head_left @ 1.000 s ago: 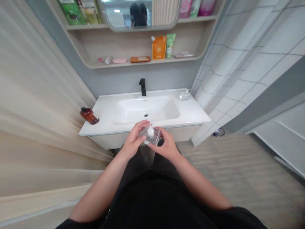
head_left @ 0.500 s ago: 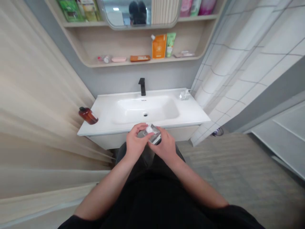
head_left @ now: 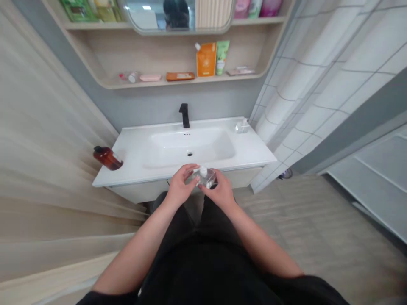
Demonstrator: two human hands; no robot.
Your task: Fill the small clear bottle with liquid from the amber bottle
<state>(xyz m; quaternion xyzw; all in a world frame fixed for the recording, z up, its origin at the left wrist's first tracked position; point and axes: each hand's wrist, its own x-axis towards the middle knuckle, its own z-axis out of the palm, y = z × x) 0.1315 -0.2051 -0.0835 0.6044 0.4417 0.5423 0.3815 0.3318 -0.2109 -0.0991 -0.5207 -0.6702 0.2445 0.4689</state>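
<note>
Just in front of the vanity's edge, a small clear bottle [head_left: 208,177] with a white top is held between both hands. My left hand [head_left: 182,185] grips its left side, thumb and fingers curled round it. Closed on the right side is my right hand [head_left: 221,190], with the thumb near the bottle's lower edge. The fingers cover parts of the bottle, and its contents cannot be made out. Beyond the hands lies the white sink basin [head_left: 159,154] with a black faucet [head_left: 185,115] behind it.
A brown bottle [head_left: 108,158] with a black cap stands at the counter's left end. Another clear bottle [head_left: 242,126] sits at the back right. Above, a shelf [head_left: 143,84] holds an orange pouch [head_left: 206,60] and a green tube [head_left: 221,58]. A beige curtain [head_left: 47,148] hangs at left.
The bottle has been turned in my hands, so its white top now points up and away. Both hands stay on it. The view has shifted slightly.
</note>
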